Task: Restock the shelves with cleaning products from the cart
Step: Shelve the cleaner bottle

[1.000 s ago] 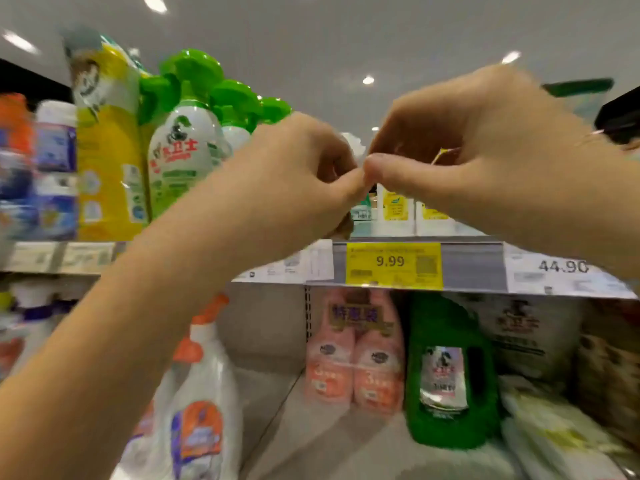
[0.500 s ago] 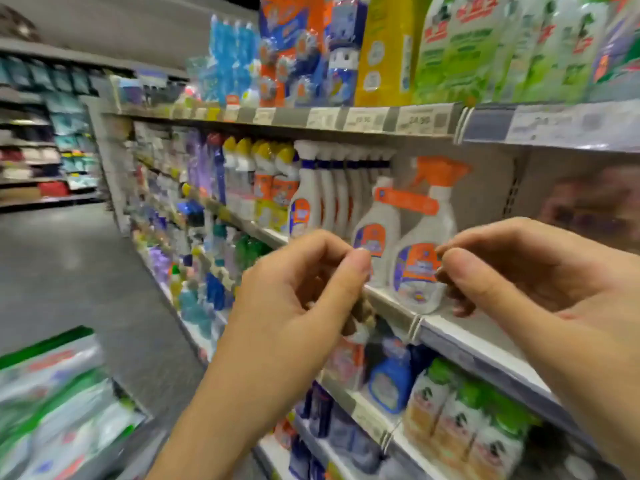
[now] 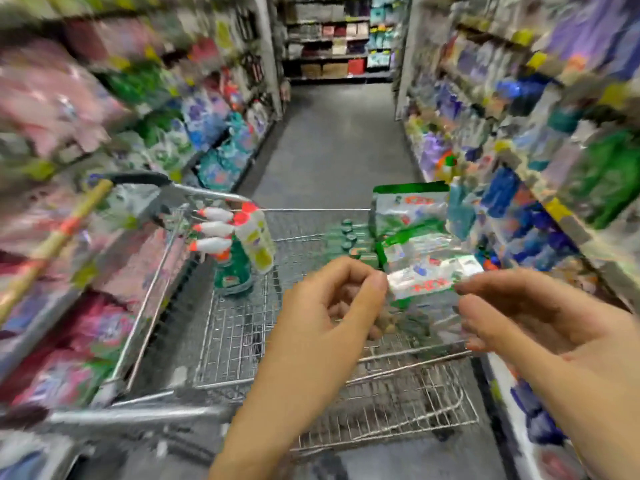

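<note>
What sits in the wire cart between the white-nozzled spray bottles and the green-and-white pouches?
A blurred row of small dark-green bottle caps, shown in the head view.

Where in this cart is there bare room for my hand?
In the silver wire cart, the mesh is bare in the middle and near end, between the white-nozzled spray bottles and the green-and-white plastic pouches, which crowd the right.

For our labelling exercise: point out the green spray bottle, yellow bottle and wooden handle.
green spray bottle (image 3: 232, 277): head view, lower body.
yellow bottle (image 3: 259, 244): head view, its middle.
wooden handle (image 3: 52, 247): head view, middle.
</note>
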`<state>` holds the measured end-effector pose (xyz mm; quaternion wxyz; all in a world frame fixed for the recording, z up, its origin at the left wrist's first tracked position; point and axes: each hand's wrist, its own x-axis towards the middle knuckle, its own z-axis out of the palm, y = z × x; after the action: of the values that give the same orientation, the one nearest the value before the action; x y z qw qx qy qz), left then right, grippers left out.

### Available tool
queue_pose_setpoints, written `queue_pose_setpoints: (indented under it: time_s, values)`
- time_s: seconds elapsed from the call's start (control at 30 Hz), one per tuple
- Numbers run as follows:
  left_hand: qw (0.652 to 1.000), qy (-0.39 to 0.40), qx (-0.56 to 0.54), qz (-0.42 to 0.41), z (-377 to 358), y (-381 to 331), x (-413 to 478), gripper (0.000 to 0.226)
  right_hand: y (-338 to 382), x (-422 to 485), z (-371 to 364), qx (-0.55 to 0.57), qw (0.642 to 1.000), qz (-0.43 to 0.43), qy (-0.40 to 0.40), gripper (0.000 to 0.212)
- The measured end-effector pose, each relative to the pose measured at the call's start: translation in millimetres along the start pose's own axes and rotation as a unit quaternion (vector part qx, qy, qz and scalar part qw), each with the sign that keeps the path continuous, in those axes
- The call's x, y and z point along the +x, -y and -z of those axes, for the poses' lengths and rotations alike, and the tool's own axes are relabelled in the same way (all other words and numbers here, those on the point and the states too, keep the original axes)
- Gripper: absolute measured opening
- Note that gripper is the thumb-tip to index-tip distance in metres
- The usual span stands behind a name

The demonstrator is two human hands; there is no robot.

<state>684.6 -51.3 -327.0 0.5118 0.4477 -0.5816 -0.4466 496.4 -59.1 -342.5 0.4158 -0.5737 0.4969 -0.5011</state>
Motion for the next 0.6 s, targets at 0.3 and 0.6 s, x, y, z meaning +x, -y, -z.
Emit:
queue_pose_setpoints:
  time_s: [0.3, 0.6]
  values:
    - [0.988, -0.117, 0.014, 0.098, 67, 57, 31, 0.007, -28, 63, -85, 0.088, 0.991, -0.017, 0.098, 0.046]
    - [0.957, -0.231, 0.064, 0.163, 103, 117, 104, 0.012, -95, 182, -144, 0.020, 0.967, -0.063, 0.246, 0.044]
